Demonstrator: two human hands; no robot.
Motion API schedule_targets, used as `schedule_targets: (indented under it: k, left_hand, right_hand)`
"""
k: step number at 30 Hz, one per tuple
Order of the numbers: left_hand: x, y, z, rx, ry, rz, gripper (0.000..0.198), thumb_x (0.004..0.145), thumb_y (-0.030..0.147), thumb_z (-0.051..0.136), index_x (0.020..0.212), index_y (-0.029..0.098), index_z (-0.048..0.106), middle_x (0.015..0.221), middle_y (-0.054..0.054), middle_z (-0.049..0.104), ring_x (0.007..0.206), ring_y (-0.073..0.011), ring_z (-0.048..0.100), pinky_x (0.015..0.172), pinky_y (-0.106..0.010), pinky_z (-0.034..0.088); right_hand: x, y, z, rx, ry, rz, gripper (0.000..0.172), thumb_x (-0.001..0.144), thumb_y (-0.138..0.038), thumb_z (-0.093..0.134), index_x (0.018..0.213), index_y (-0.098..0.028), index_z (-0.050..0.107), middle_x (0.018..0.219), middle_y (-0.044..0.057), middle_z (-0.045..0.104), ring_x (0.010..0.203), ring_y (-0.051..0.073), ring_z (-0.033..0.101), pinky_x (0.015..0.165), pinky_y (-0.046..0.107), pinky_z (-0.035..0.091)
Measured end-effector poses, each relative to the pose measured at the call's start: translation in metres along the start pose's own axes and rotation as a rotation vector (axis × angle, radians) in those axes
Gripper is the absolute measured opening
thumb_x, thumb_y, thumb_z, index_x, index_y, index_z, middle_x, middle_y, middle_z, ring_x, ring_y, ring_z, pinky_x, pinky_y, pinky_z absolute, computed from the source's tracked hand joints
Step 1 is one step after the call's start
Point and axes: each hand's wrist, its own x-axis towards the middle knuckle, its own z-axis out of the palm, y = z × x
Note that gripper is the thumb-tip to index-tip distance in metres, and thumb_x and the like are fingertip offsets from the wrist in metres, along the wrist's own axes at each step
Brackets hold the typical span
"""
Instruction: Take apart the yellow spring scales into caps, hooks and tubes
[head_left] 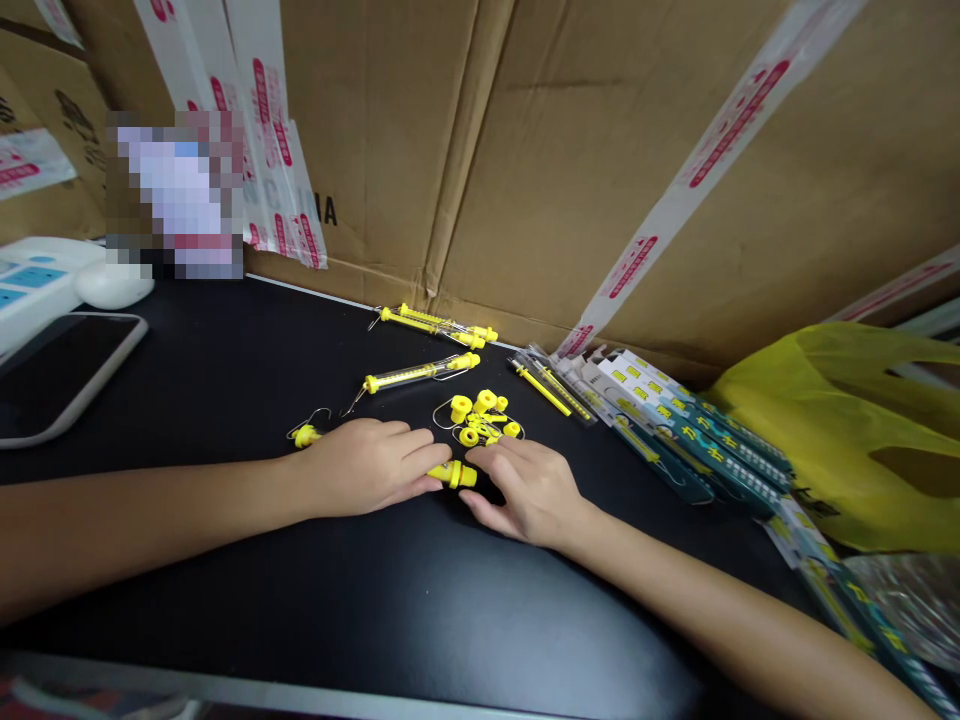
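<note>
Yellow plastic ends show on either side of the left hand (371, 465), which is wrapped around a slim yellow tube with a wire hook (454, 475) lying crosswise just above the glossy black tabletop (337, 600). Its knuckles face up, and the left forearm (165, 520) reaches in nearly level from the side. Opposite, the right hand (532, 490) has its thumb parted from its bent fingers near the tube's bare end; whether the fingertips touch the loose yellow caps and wire hooks (485, 402) beyond cannot be told. The right forearm (697, 590) slants up from the lower corner. Behind, the brown cardboard box (390, 130) carries black capitals partly covered by whitish tape (682, 190), a final "A" legible; the tape's red labels are too small to read. Stacked white-and-teal packets (675, 410) bear large yellow Chinese characters.
</note>
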Motion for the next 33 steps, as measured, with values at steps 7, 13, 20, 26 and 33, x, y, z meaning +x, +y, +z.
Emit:
schedule_targets:
  k: [7, 13, 20, 26, 33]
  left_hand:
    - [-0.0001, -0.0005, 0.0003, 0.002, 0.004, 0.000, 0.026, 0.096, 0.034, 0.037, 0.105, 0.018, 0.056, 0.084, 0.000, 0.063, 0.069, -0.0145, 0.058, 0.059, -0.028, 0.039]
    - [-0.0001, -0.0005, 0.0009, 0.004, 0.004, 0.000, 0.026, 0.096, 0.034, 0.036, 0.104, 0.018, 0.055, 0.086, 0.000, 0.063, 0.069, -0.0148, 0.058, 0.059, -0.028, 0.039]
    - [-0.0001, -0.0001, -0.0001, -0.003, 0.021, 0.001, 0.026, 0.096, 0.034, 0.037, 0.103, 0.018, 0.056, 0.083, -0.001, 0.063, 0.069, -0.0137, 0.058, 0.059, -0.026, 0.039]
    - [-0.0008, 0.0002, 0.0008, 0.019, 0.026, 0.004, 0.025, 0.096, 0.033, 0.037, 0.102, 0.018, 0.056, 0.084, 0.000, 0.063, 0.069, -0.0133, 0.057, 0.060, -0.027, 0.039]
    - [-0.0005, 0.0001, 0.0003, 0.027, 0.024, 0.010, 0.025, 0.096, 0.032, 0.038, 0.103, 0.017, 0.056, 0.084, 0.000, 0.063, 0.070, -0.0141, 0.057, 0.060, -0.028, 0.039]
  right_hand:
    - [0.0014, -0.0002, -0.0013, -0.042, -0.051, -0.043, 0.017, 0.089, -0.029, 0.051, 0.084, -0.015, 0.058, 0.063, 0.000, 0.060, 0.058, 0.013, 0.051, 0.055, 0.026, 0.036]
    - [-0.0010, 0.0023, -0.0010, -0.026, -0.033, -0.102, 0.010, 0.089, -0.022, 0.051, 0.093, -0.013, 0.054, 0.066, 0.001, 0.062, 0.060, 0.013, 0.052, 0.055, 0.026, 0.036]
    - [-0.0012, 0.0020, 0.0015, 0.009, 0.014, -0.101, 0.012, 0.088, -0.025, 0.051, 0.096, -0.016, 0.049, 0.065, 0.000, 0.060, 0.058, 0.013, 0.051, 0.054, 0.025, 0.037]
    - [0.0002, 0.0006, -0.0013, -0.019, -0.053, -0.003, 0.028, 0.093, -0.037, 0.041, 0.087, -0.014, 0.056, 0.065, 0.003, 0.060, 0.059, 0.015, 0.052, 0.056, 0.027, 0.035]
    - [0.0022, 0.0005, -0.0022, -0.037, -0.076, -0.029, 0.027, 0.093, -0.032, 0.045, 0.078, -0.015, 0.059, 0.061, 0.002, 0.058, 0.058, 0.013, 0.049, 0.056, 0.027, 0.032]
